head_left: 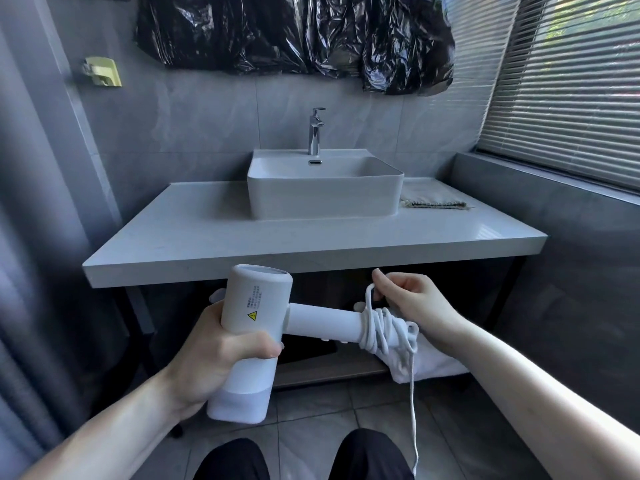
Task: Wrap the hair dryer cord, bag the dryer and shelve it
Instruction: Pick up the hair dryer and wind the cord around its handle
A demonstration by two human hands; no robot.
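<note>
White hair dryer (254,327) held in mid-air, in front of and below the front edge of the desk (194,237), barrel upright, handle pointing sideways to the right. White cord (379,327) looped in several turns round the far end of the handle; one loose length hanging straight down toward the tiled floor (311,420). Left hand (214,358) gripping the barrel, fingers curled closed round it. Right hand (412,303) just above the coils, thumb and fingers pinching a raised loop of cord. White cloth-like bundle (426,362) lying on the lower shelf beneath the desk, right behind the wrapped handle. On the desk, a white basin (325,192) with a chrome tap (315,131); folded beige cloth (433,199) just beside the basin on the right. Crumpled black plastic sheet (294,32) on the wall above. Slatted blinds (568,81) at the right.
</note>
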